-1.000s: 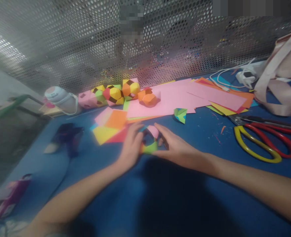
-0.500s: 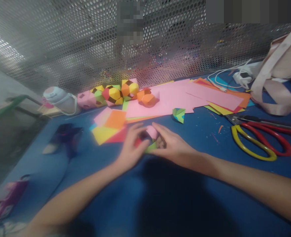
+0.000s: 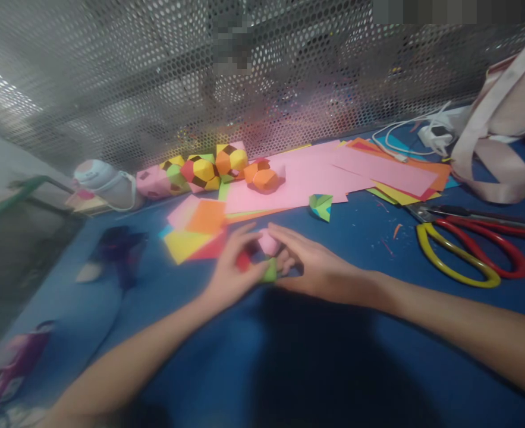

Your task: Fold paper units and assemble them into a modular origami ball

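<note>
Between my two hands is a small folded-paper ball (image 3: pixel 269 242) with pink, green and red faces. My left hand (image 3: pixel 233 264) grips its left side, thumb on the near green part. My right hand (image 3: pixel 311 261) curves round the right side, fingertips on the pink top and other fingers tucked beneath. Parts of the ball are hidden by the fingers. Just beyond my right hand lies a green and blue folded paper piece (image 3: pixel 320 207). Beside my left hand are loose coloured paper squares (image 3: pixel 195 223) in orange, yellow, pink and red.
Several finished paper balls (image 3: pixel 204 172) line the back, by pink paper sheets (image 3: pixel 298 178). Scissors (image 3: pixel 458 255) with yellow and red handles lie right, near a white cable (image 3: pixel 405 139) and a bag (image 3: pixel 507 125). Leftward are a dark glue gun (image 3: pixel 122 246) and a white bottle (image 3: pixel 108 184).
My right hand's thumb has moved away from the green part, showing more of it. The ball has tilted slightly in my hands. The view has shifted a little.
</note>
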`<state>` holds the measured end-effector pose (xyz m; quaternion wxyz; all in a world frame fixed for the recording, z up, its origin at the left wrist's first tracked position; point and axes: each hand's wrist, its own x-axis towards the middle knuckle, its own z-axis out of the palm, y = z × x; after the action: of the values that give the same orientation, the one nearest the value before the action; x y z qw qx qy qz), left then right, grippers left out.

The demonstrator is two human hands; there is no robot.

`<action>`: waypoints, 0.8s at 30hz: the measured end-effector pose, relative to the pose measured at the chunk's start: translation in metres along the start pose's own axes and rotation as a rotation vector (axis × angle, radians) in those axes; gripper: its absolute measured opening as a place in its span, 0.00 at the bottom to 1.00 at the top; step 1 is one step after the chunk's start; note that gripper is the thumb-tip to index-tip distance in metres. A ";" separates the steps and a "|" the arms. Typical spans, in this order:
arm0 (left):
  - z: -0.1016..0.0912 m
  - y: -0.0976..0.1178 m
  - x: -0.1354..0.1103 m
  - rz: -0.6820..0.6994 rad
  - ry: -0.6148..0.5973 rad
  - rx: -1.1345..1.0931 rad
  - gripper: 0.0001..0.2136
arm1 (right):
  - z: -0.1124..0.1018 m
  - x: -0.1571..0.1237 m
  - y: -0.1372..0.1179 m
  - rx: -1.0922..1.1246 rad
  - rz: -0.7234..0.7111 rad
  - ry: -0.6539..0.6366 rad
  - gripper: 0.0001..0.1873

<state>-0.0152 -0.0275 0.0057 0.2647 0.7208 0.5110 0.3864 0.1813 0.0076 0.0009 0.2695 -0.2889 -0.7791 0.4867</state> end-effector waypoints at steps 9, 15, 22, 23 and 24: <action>0.000 0.000 0.001 -0.015 -0.006 -0.038 0.18 | -0.007 0.004 0.001 -0.142 -0.052 0.037 0.32; 0.002 0.001 0.002 -0.010 0.013 -0.039 0.17 | -0.004 0.005 0.013 -0.384 -0.239 0.139 0.25; 0.001 -0.001 0.003 0.041 0.023 0.035 0.15 | -0.008 0.009 0.019 -0.629 -0.341 0.224 0.18; 0.001 -0.002 0.003 0.052 0.028 0.060 0.15 | -0.008 0.009 0.020 -0.646 -0.354 0.229 0.18; 0.000 -0.002 0.002 0.059 0.038 0.089 0.14 | -0.008 0.009 0.021 -0.657 -0.362 0.234 0.18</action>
<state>-0.0158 -0.0245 0.0048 0.2110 0.7393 0.5111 0.3844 0.1846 0.0268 -0.0135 0.3311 -0.2713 -0.8958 0.1195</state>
